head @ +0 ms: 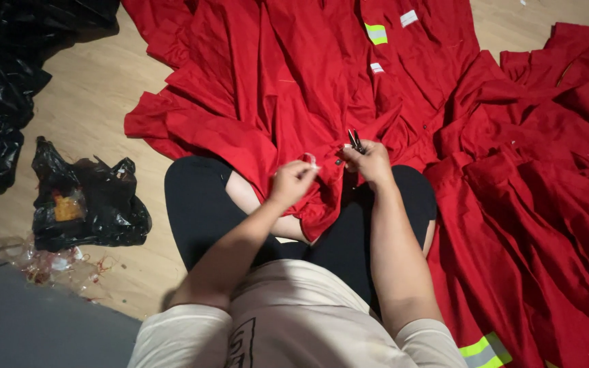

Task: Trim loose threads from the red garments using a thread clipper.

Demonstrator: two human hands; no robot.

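Small dark thread snips [356, 141] held over the lap, at the near edge of the red work garment [322, 102], blades together or nearly so, tips aimed up and away from the body with a slight lean to the left; long axis running near to far, handle end buried in the right hand [371, 162]. Right-hand fingers curled tight round the snips. Left hand [292, 182] just beside, fingers pinched shut on a fold of red cloth with a pale loop of thread or tag [308, 159] showing at the fingertips. Looks like trimming of loose threads along a seam, mid-step: cloth gathered and tensioned, cutter poised above. Next move likely calls for holding the loop taut, clear of the fabric, and bringing the tips down to it without nicking the cloth. Further out, more red garments with reflective yellow strips [376, 33] spread over the wooden floor [97, 95]; black plastic bags [90, 204] to the left, scraps beside them.
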